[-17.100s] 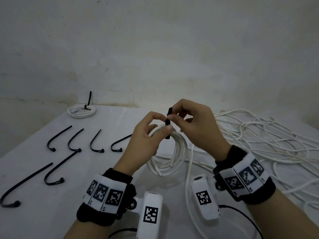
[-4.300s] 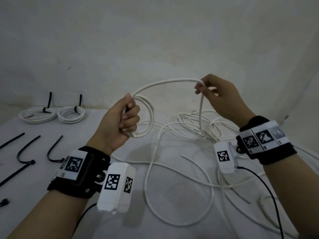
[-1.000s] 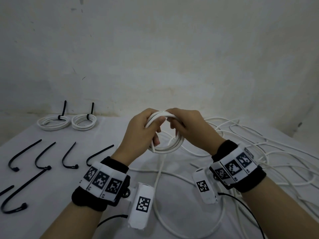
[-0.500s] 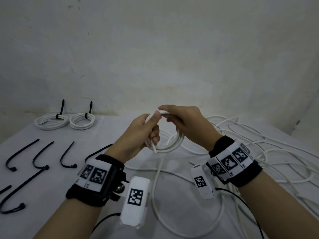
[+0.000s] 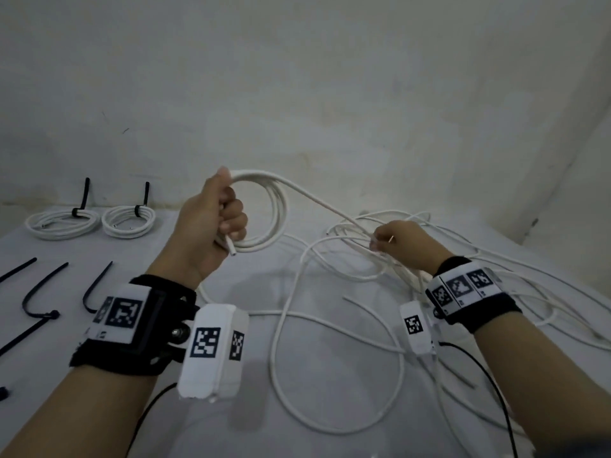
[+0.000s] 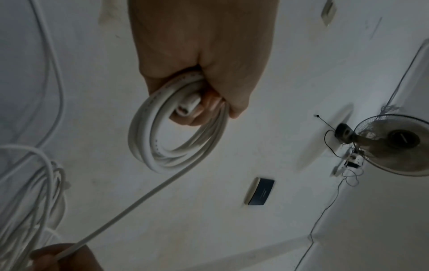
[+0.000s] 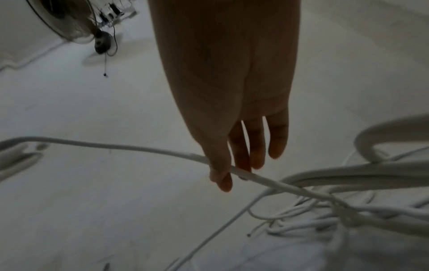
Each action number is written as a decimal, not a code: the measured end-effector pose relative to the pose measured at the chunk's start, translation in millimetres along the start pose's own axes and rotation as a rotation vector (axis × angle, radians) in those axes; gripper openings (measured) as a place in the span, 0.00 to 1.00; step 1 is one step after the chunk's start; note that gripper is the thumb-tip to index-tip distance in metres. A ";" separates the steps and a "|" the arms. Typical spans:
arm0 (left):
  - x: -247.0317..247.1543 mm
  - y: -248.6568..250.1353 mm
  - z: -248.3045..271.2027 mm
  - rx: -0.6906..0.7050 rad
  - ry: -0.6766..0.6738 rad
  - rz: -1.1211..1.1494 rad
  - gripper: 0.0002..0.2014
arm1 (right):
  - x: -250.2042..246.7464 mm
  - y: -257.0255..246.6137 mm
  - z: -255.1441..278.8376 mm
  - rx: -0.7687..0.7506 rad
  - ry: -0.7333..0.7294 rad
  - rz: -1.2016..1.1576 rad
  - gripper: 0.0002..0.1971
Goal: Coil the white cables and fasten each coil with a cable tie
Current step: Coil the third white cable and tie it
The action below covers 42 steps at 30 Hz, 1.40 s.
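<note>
Now, cable: the white cable (image 5: 330, 211) runs from a small coil (image 5: 264, 213), held up over the middle of the table, down and right to the loose tangle (image 5: 446, 259).
Feel: it looks light and springy, stiff enough to keep round loops, smooth enough to slide through a loose pinch; I'd judge the loops will spring apart if the grip slackens.
Left hand: the left hand (image 5: 211, 226) has its fingers curled through the coil, and the cut end (image 5: 230, 251) sticks out below them.
Right hand: the right hand (image 5: 401, 244) pinches the strand between thumb and forefinger, the other fingers (image 7: 257, 146) straight and close together.
Where to hold: best at the gathered side of the coil, I think.
Far left: two tied coils (image 5: 96, 219) lie by the wall.
Near left: black cable ties (image 5: 39, 302) lie loose on the table (image 5: 330, 438).
</note>
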<state>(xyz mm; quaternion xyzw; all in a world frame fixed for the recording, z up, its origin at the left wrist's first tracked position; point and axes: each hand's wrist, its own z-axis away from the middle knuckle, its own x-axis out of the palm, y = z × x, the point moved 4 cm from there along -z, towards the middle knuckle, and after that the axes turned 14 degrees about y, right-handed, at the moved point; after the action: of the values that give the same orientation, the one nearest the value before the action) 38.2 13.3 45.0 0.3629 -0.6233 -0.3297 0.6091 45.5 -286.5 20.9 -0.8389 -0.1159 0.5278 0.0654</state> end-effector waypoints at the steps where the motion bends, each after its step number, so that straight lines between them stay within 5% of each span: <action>1: -0.8 -1.0 -0.4 -0.009 0.003 0.009 0.21 | -5.6 3.9 -3.9 0.032 0.064 0.000 0.08; 6: -3.3 -3.9 -1.8 -0.054 0.007 0.053 0.21 | -56.4 -3.4 -28.2 0.092 0.459 -0.193 0.11; 9: -3.7 -5.2 -3.4 -0.077 0.015 0.093 0.22 | -86.9 -11.0 -38.7 0.112 0.564 -0.368 0.10; 17: -4.0 -2.6 -3.2 -0.068 0.031 0.162 0.22 | -114.2 -26.4 -32.1 0.033 0.602 -0.447 0.11; 23: -2.7 -2.9 -1.6 -0.057 0.031 0.147 0.22 | -83.2 -14.3 -4.1 0.094 0.409 -0.462 0.10; 27: 1.8 -10.2 -1.0 -0.059 0.014 0.112 0.21 | -91.4 -40.6 0.0 -0.196 0.537 -0.254 0.17; 32: 8.1 -7.2 5.3 -0.080 -0.039 0.171 0.21 | -92.8 -73.9 4.3 -0.509 0.570 -0.145 0.14; 37: 0.8 4.8 3.8 -0.059 0.009 0.268 0.22 | -63.0 -63.4 19.9 -0.467 0.324 -0.142 0.26; 42: -8.4 7.8 -3.8 -0.056 0.069 0.369 0.22 | -60.9 -52.3 34.8 -0.337 0.406 -0.375 0.19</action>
<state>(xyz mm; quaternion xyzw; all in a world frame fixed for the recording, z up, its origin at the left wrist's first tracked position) 41.5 24.6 47.4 0.2364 -0.6487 -0.2172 0.6901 -17.7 -252.6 70.9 -0.8900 -0.3389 0.3020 0.0432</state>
